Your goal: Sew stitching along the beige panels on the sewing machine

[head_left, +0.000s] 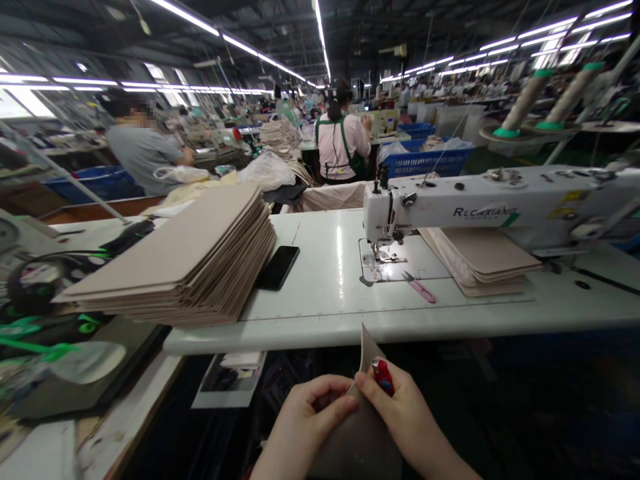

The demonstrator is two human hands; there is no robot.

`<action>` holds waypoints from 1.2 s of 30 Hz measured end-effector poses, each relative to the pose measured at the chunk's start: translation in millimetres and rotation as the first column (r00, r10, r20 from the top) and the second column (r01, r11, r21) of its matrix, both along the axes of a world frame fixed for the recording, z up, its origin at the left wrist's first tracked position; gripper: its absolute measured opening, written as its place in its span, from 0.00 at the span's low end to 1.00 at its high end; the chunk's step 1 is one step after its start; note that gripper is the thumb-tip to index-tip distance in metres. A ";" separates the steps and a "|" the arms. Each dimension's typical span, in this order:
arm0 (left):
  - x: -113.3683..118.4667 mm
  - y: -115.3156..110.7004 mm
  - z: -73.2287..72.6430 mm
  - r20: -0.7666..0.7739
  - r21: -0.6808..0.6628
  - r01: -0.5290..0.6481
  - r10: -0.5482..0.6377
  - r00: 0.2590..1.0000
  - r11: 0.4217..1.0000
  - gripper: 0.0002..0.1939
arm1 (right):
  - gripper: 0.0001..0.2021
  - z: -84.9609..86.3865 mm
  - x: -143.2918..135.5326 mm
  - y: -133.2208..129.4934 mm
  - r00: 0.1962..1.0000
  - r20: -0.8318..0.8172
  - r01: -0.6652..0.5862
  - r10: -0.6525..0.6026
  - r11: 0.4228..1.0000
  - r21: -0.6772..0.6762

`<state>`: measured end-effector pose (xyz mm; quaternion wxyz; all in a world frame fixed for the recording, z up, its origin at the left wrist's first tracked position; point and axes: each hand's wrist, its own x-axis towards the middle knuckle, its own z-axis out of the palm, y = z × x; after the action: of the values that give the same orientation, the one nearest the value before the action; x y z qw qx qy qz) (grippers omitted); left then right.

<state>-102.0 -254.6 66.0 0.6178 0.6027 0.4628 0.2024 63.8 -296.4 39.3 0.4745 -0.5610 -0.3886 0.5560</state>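
Below the front edge of the table, a beige fabric panel (367, 437) is held up between both hands. My left hand (320, 413) pinches its edge between thumb and fingers. My right hand (395, 400) grips the same edge close beside it, and a red lighter (383, 375) with a metal top is tucked in that hand. One corner of the panel sticks up above my right hand. No flame can be made out at the lighter. The lower part of the panel falls into shadow.
A tall stack of beige panels (200, 247) stands left, beside a black phone (279, 268). The sewing machine (450, 203) stands right, with pink thread snips (420, 288) before it and more panels (490, 257) under its arm. Two people work beyond the table (320, 320).
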 end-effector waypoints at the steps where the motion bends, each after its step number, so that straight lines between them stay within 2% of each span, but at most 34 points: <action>1: 0.2 -0.3 2.4 0.010 -0.026 -0.005 0.006 1.000 1.000 0.14 | 0.19 0.4 0.3 -0.5 1.000 -0.026 0.013 -0.013 1.000 -0.010; 4: 1.0 -1.0 8.8 0.028 -0.094 -0.027 0.030 0.999 0.995 0.16 | 0.18 2.8 2.3 -3.0 0.998 -0.065 0.015 -0.016 1.000 -0.026; 10: 1.2 -0.6 11.6 0.046 -0.164 -0.055 0.063 0.997 0.985 0.17 | 0.15 10.7 7.1 -8.4 0.997 0.004 -0.077 0.077 0.997 0.020; 18: 0.2 -2.4 12.0 0.009 -0.111 -0.045 0.046 0.999 0.993 0.15 | 0.15 14.4 4.7 -5.1 0.998 -0.009 -0.070 0.070 0.997 -0.033; 24: 0.4 -2.6 7.7 0.037 -0.083 -0.002 0.006 0.999 0.997 0.15 | 0.17 10.6 3.1 -5.2 0.996 -0.064 -0.068 0.065 0.997 -0.044; 30: 1.6 -0.3 15.6 -0.003 -0.083 0.002 -0.002 1.000 0.997 0.13 | 0.17 6.8 4.8 -9.2 0.991 -0.123 -0.061 0.053 0.996 -0.058; 33: 1.6 -0.1 17.7 0.012 -0.114 -0.020 0.022 1.000 0.993 0.15 | 0.20 8.5 7.7 -14.5 0.987 -0.143 -0.077 0.068 0.996 -0.054; 36: 2.2 -0.3 15.3 0.046 -0.117 -0.051 0.056 0.997 0.992 0.14 | 0.26 10.7 8.8 -19.0 0.987 -0.084 -0.142 0.139 0.989 -0.038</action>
<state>-99.8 -254.9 81.3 0.6572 0.5480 0.4746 0.2063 72.6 -315.4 50.0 0.4370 -0.5194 -0.3952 0.6189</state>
